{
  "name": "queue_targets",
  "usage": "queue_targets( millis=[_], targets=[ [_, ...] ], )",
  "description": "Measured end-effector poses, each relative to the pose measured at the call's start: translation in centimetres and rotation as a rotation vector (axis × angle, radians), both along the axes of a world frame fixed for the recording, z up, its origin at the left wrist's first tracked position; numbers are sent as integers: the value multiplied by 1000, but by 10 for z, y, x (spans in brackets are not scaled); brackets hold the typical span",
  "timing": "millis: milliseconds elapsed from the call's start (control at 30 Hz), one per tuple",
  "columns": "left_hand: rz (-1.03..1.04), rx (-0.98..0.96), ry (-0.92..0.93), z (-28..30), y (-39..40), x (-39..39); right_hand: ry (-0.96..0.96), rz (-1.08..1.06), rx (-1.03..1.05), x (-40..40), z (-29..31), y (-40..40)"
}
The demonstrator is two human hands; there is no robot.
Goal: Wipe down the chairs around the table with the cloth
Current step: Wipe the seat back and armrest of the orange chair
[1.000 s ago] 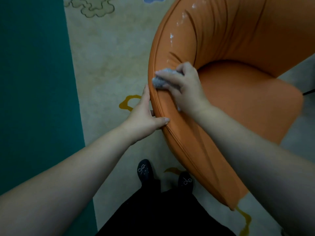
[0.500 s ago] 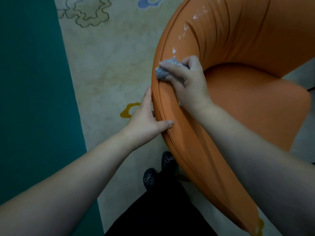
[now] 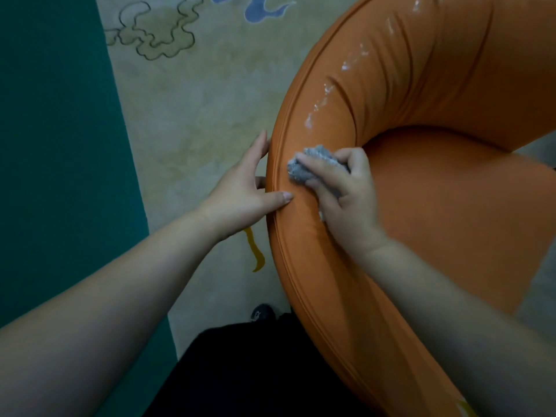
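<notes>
Grey cloth (image 3: 313, 168), crumpled into a wad, pressed against the inner face of the orange chair's (image 3: 436, 206) curved backrest, just inside the piped rim and a little above the seat. Gripped by the right hand (image 3: 346, 194) — fingers (image 3: 319, 167) curled over the wad, thumb tucked beneath it, a scrap of cloth peeking out under the palm. Left hand (image 3: 243, 194) braced on the rim just beside: fingers straight and close together along the outer side of the backrest, thumb hooked over the top edge, its tip near the cloth but not touching it. Wet, shiny streaks (image 3: 319, 111) trailing up the backrest above the cloth. Beneath the chair a beige carpet (image 3: 195, 109) with outlined cloud shapes, blue and yellow marks — bordered on the left by a teal band (image 3: 60, 145). At the bottom, dark clothing (image 3: 240, 371) and the toe of one black shoe (image 3: 262, 312).
</notes>
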State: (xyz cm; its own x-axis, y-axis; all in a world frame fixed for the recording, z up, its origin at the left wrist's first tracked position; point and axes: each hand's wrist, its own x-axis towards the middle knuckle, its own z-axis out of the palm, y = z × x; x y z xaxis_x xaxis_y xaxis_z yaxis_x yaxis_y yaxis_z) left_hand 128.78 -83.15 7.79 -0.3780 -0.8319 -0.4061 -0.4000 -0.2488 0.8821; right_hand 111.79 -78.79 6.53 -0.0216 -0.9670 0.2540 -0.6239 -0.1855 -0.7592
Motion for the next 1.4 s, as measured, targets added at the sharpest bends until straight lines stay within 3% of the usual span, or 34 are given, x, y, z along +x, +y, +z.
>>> queue_targets(
  millis=[133,200,367,500,567,767,900,1133,1233,1400],
  targets=[
    [-67,11,26,2,-9,-3,90,-57,-36,-2,7,-54],
    [-100,3,29,1,-20,-4,34,-142,-16,-2,7,-77],
    [-213,36,52,-2,-55,-6,-22,-142,31,9,3,-29],
    [-307,40,50,-6,-78,-6,65,-247,29,1,6,-87],
    [-337,44,48,-7,-86,-7,10,-354,41,-2,8,-114],
    [-420,74,84,-9,-114,-11,-113,-477,64,20,5,-72],
    [-447,101,116,-11,-128,-14,-33,-566,67,-3,5,-123],
    [-461,80,77,-8,-165,-37,-74,-474,1,6,2,-98],
    [-503,96,51,-6,-182,-47,22,-537,-22,-17,0,-132],
    [-559,78,10,-5,-200,-54,-113,-630,-18,-26,-9,-151]
  ],
)
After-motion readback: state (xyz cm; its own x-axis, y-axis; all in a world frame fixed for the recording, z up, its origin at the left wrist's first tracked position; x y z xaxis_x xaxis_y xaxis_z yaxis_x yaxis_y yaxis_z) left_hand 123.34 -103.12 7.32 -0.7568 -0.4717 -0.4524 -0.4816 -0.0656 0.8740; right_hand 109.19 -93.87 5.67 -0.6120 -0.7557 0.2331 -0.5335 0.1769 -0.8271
